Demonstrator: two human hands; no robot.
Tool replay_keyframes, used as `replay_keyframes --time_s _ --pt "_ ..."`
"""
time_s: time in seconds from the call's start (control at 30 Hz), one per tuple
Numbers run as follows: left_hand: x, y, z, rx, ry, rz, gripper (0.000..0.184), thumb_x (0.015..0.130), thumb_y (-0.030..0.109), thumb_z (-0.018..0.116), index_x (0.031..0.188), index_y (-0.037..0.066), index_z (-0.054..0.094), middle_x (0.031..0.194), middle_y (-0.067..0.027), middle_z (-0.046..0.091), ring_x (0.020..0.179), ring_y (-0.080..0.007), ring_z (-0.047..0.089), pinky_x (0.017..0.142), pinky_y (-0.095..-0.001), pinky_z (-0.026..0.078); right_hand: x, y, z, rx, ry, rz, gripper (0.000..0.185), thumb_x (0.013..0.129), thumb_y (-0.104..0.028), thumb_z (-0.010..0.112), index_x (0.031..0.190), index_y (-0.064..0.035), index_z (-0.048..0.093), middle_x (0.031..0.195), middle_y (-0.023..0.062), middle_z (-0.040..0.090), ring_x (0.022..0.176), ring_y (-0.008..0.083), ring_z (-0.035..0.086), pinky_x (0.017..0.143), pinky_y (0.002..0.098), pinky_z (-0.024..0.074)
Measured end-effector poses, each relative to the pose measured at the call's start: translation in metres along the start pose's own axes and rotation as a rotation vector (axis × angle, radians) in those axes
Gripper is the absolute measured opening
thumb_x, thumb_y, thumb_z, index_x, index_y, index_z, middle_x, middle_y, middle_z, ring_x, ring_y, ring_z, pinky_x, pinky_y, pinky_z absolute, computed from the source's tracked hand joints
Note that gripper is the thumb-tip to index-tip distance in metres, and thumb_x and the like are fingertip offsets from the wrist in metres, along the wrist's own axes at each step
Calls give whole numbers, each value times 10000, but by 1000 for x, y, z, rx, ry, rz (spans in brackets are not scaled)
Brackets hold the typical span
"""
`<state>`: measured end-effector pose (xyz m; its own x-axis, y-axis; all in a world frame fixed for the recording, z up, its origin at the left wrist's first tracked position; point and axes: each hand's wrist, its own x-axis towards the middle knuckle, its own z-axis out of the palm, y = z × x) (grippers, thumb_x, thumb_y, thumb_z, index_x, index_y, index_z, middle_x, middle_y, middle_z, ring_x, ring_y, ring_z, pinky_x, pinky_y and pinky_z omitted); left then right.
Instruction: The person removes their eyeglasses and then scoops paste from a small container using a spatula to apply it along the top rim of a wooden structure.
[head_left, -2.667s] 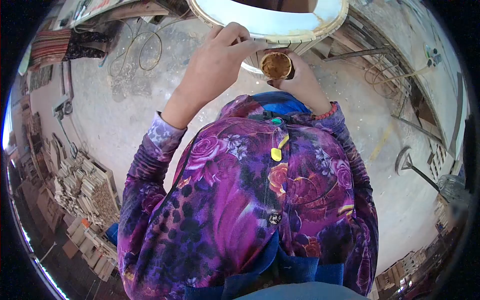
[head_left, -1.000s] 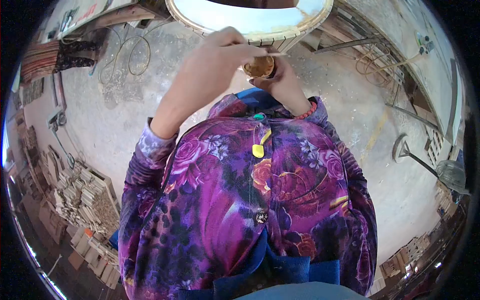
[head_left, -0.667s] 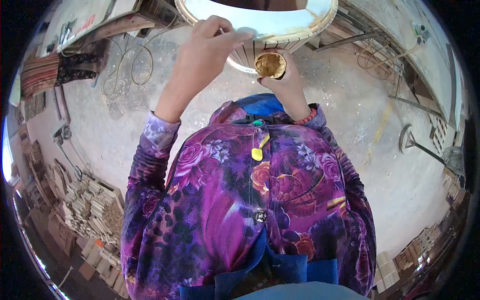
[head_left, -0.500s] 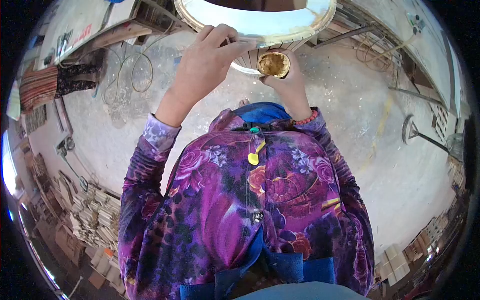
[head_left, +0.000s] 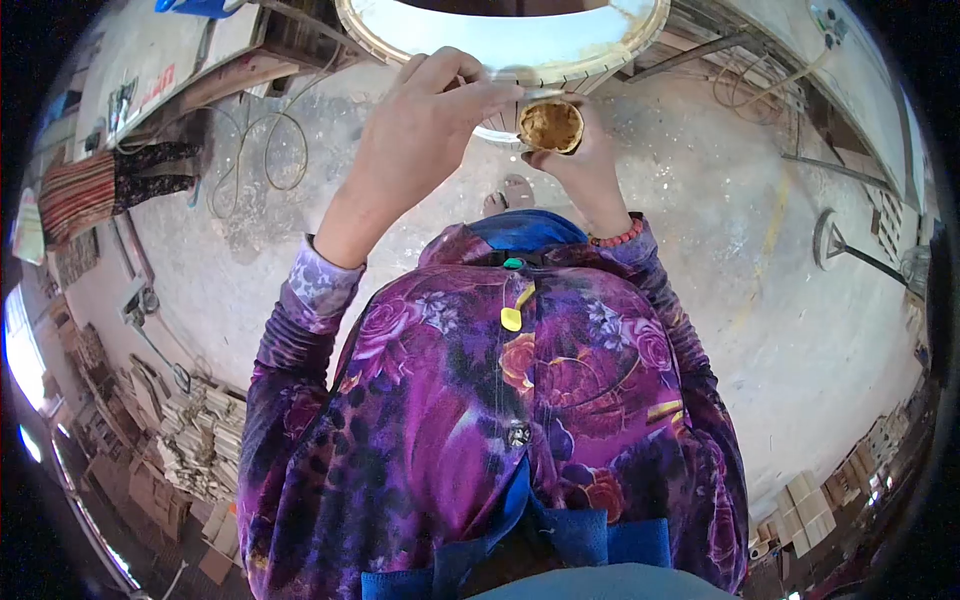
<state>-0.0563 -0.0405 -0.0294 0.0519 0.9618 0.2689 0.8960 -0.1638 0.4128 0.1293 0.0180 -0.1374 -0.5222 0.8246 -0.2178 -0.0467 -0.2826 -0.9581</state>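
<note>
My right hand (head_left: 588, 172) is wrapped around a small cup (head_left: 551, 128) whose inside is coated with yellow-brown residue. The cup's mouth faces up toward me. My left hand (head_left: 425, 125) is closed in a pinch at the near rim of a large round piece (head_left: 440, 55). That piece has a shiny pale-blue face, a brownish edge and dark lines across its side. Something thin seems to sit at my left fingertips, but it is too small to name. The cup is just right of those fingertips, below the rim.
A wooden bench (head_left: 215, 75) stands at the left, with a looped hose (head_left: 285, 150) under it. Striped cloth (head_left: 80, 195) hangs nearby. Stacked wood pieces (head_left: 200, 440) lie at lower left. At the right are another table (head_left: 870, 90) and a long-handled round tool (head_left: 828, 240).
The round piece sits slightly higher and further left in view. My left fingertips have shifted a little right, closer to the cup. My foot shows more. The cup remains in my right hand.
</note>
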Motion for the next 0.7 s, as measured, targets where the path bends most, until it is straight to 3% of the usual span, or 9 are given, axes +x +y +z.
replay_keyframes --time_s 0.23,0.33,0.4,0.53,0.6,0.7 --pt "-9 9 2 99 0 -49 318 848 39 655 1105 194 760 971 -39 600 901 -258 593 757 -391 541 -9 -2 0 26 -51 40 617 679 19 767 1237 -41 509 1114 70 629 1073 168 607 931 308 483" --pt "-10 6 -7 -62 -44 -122 304 857 41 649 1100 186 759 965 -44 598 912 -265 593 763 -395 538 -12 -4 -1 16 -67 40 605 691 22 755 1239 -44 506 1121 72 621 1073 165 604 935 304 482" --pt "-7 2 -8 17 53 -134 289 876 47 644 1104 182 758 968 -58 595 905 -273 594 757 -394 530 -13 -7 -1 -19 -71 17 596 698 24 748 1238 -48 506 1123 72 617 1068 165 603 935 303 482" --pt "-10 3 -4 121 20 -54 273 897 64 643 1111 185 762 963 -76 593 911 -276 596 757 -391 519 -15 -11 1 48 -53 61 587 707 25 736 1242 -56 508 1124 68 611 1067 165 599 940 307 481" --pt "-10 8 -11 -11 -144 -84 290 881 53 656 1113 191 763 964 -72 596 904 -271 595 751 -387 520 -15 -10 -1 56 -31 48 587 707 25 732 1244 -57 509 1122 65 610 1068 166 597 944 311 480" --pt "-2 0 -12 -143 -113 -85 308 860 32 665 1106 190 763 968 -59 596 901 -271 596 751 -392 528 -16 -5 -8 -66 5 -72 584 711 19 717 1253 -51 512 1134 71 608 1073 177 601 946 314 482"
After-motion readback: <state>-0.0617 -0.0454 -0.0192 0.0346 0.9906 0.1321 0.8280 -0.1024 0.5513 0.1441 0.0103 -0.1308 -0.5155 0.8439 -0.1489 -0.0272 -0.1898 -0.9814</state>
